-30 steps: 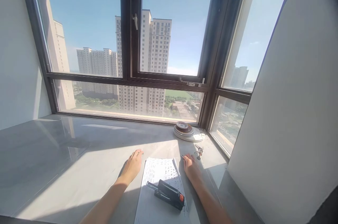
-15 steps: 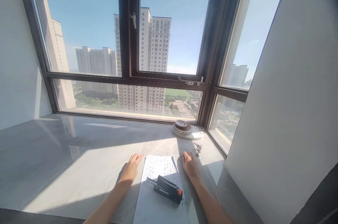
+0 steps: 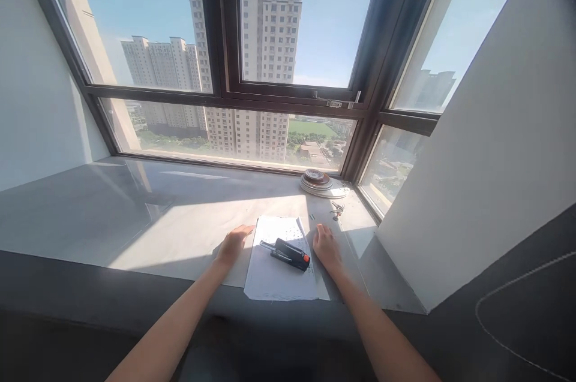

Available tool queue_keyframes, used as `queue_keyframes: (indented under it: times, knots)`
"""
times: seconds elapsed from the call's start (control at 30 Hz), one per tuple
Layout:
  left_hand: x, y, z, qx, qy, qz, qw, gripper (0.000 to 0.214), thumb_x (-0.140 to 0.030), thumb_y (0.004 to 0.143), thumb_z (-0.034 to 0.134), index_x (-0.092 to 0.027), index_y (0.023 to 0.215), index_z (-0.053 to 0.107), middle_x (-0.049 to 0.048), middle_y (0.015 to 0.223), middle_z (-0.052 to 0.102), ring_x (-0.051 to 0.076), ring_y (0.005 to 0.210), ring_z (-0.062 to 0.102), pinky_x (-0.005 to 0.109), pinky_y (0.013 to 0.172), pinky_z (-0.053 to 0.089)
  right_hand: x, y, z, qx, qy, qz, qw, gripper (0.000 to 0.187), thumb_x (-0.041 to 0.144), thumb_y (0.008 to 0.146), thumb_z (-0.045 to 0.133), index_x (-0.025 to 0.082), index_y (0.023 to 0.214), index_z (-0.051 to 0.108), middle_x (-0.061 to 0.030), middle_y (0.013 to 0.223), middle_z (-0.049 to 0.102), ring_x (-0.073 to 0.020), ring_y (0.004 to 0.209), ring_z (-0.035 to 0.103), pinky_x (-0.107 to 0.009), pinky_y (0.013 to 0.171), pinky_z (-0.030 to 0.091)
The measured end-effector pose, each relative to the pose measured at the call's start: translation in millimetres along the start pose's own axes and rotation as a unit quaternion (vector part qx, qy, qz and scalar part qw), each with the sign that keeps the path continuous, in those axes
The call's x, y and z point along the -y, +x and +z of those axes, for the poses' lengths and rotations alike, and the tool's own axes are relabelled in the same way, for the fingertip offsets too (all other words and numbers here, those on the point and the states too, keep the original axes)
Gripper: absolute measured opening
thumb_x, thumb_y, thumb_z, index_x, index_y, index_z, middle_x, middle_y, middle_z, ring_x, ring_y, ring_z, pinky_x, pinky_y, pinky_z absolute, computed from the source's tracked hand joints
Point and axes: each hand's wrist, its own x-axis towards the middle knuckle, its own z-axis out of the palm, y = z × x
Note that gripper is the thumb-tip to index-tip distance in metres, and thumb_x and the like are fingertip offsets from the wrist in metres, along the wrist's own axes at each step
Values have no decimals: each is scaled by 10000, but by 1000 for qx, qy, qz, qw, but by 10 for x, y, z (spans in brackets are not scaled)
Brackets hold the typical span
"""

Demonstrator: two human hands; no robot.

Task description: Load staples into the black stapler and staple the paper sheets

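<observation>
With the paper as the centre of the clock, a pale high-rise (image 3: 281, 22) rises at twelve, beyond the dark-framed window (image 3: 216, 22). Below the glass spreads the grey windowsill (image 3: 202, 214), crossed by sun and shadow. A plain white wall (image 3: 477, 130) slants up at two o'clock.

On the front edge of the sill lies the stack of printed paper (image 3: 261, 280), its near end reaching the brink. At one o'clock from it, in the corner by the window, sits a stack of round plates (image 3: 317, 181), the upper one brown-rimmed.

The left hand (image 3: 233, 246) rests palm down between nine and ten, fingers pressed together, tips right at the paper's edge; I cannot tell whether it pinches the sheets. The right hand (image 3: 327, 245) lies between two and three, just beside the paper, fingers bent; whether anything is under them cannot be told.

On the paper, right of its middle, lies a black stapler (image 3: 290, 255), its metal rail jutting towards ten and an orange-red patch at its four-o'clock end. At two o'clock is a metal cluster (image 3: 337, 210) resembling keys. Smallest, beyond the right fingertips, is a tiny strip (image 3: 312, 216), too small to identify.
</observation>
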Motion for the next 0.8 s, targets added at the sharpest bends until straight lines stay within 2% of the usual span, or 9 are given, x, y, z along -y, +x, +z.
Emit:
queue_keyframes:
  times: [0.1, 0.3, 0.4, 0.5, 0.63, 0.8]
  knots:
    - [-14, 22, 63, -24, -50, 29, 998, 341, -209, 991, 565, -204, 1264, 769, 116, 1291, 788, 282, 1199, 741, 429, 1086, 573, 49, -60, -76, 20, -20, -9, 1000, 257, 110, 1036, 457, 158, 1161, 676, -153, 1197, 703, -294, 1164, 627, -355, 919, 450]
    - [-165, 86, 189, -87, -154, 19, 984, 321, -280, 1033, 515, -127, 1240, 707, 130, 1021, 799, 224, 834, 765, 370, 821, 618, 61, -32, -139, 30, -31, -8, 999, 220, 116, 1028, 459, 158, 1093, 665, -135, 1200, 686, -278, 1143, 603, -354, 904, 421]
    - [-210, 103, 238, -63, -182, 29, 981, 267, -308, 1019, 548, -143, 1133, 724, 116, 1043, 793, 213, 842, 767, 343, 809, 606, 41, -29, -137, 31, -39, -8, 999, 215, 122, 1030, 450, 162, 1077, 655, -131, 1189, 682, -275, 1156, 587, -352, 911, 408]
    - [-220, 81, 250, -26, -215, 83, 973, 255, -316, 1037, 523, -159, 1066, 722, 96, 1051, 785, 202, 876, 758, 327, 804, 598, 20, -28, -132, 37, -45, -7, 998, 209, 119, 1023, 448, 166, 1063, 648, -133, 1184, 679, -276, 1156, 579, -349, 894, 403]
    - [-235, 41, 221, -6, -218, 150, 964, 283, -370, 1059, 554, -174, 1042, 757, 94, 1049, 799, 219, 974, 743, 363, 885, 594, -2, -30, -141, 34, -39, -12, 999, 189, 121, 1008, 459, 172, 1038, 639, -132, 1172, 676, -282, 1139, 570, -358, 885, 404]
    - [-238, 38, 212, 8, -221, 174, 959, 292, -375, 1055, 602, -178, 1021, 815, 101, 984, 815, 238, 978, 737, 407, 901, 603, -7, -32, -162, 22, -22, -15, 999, 180, 118, 991, 466, 176, 1000, 636, -131, 1135, 674, -280, 1107, 563, -365, 900, 406]
